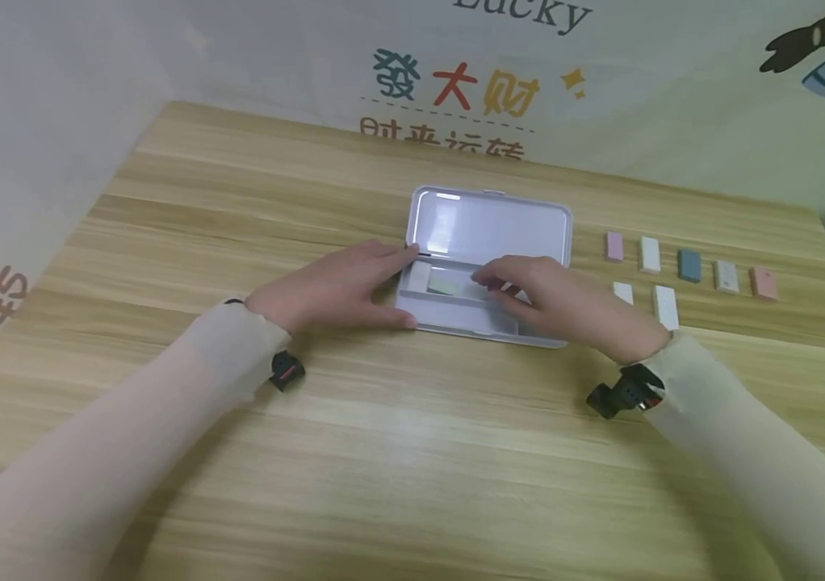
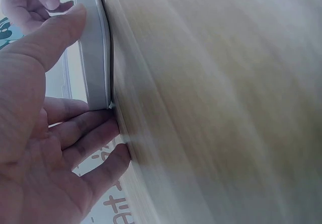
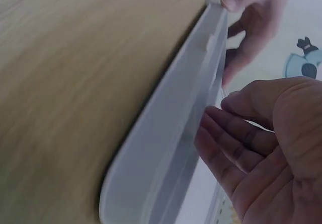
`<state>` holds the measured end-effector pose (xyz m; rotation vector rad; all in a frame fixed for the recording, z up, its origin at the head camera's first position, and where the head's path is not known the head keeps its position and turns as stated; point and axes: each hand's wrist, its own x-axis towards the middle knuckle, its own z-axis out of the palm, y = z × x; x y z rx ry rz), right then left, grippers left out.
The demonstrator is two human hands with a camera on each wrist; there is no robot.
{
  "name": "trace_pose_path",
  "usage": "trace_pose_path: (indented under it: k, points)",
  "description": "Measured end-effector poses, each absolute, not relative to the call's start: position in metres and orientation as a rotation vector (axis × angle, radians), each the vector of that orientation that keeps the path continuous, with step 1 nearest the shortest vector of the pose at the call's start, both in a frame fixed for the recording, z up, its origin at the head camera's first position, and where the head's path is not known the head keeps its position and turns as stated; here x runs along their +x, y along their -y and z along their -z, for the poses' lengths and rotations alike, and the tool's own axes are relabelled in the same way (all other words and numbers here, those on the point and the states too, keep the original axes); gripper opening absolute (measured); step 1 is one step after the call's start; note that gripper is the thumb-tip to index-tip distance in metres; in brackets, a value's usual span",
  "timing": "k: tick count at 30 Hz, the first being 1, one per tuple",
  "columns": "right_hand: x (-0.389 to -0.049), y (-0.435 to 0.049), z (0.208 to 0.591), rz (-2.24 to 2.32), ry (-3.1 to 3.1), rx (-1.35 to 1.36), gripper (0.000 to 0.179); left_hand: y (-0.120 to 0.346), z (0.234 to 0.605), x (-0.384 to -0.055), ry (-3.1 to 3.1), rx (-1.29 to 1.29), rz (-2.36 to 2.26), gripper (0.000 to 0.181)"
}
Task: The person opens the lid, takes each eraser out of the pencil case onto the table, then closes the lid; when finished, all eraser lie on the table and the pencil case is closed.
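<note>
A pale pencil case point(image 1: 488, 219) lies on the table with its hinged lid tilted back. At its left end, my left hand point(image 1: 347, 286) holds it, thumb on the front corner and forefinger by the hinge. In the rear compartment lie a white block point(image 1: 420, 276) and a pale green block point(image 1: 444, 284), both like erasers. My right hand point(image 1: 543, 294) is over the case's right part, fingertips dipping toward that compartment. The right wrist view shows the thumb point(image 3: 241, 100) apart from loosely bent fingers, with nothing visible between them.
Right of the case, several small eraser-like blocks stand in two rows, among them a purple one point(image 1: 614, 247), a blue one point(image 1: 689, 265) and a pink one point(image 1: 764, 282). Beside the right wrist is a white block point(image 1: 665, 307). A printed cloth point(image 1: 274, 56) hangs behind the wooden table point(image 1: 383, 452).
</note>
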<state>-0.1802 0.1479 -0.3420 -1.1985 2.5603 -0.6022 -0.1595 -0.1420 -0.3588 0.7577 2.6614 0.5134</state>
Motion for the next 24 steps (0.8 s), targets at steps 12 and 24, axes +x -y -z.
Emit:
trace_pose_path:
  k: [12,24]
  points:
    - [-0.180,-0.125,0.351,0.571,-2.519,-1.206,0.035,0.140,0.360,-0.159,-2.659,0.764,-0.530,0.101]
    - [-0.183,-0.115,0.351,0.612,-2.537,-1.265,0.038,0.140,0.359,-0.160,-2.661,0.760,-0.516,0.100]
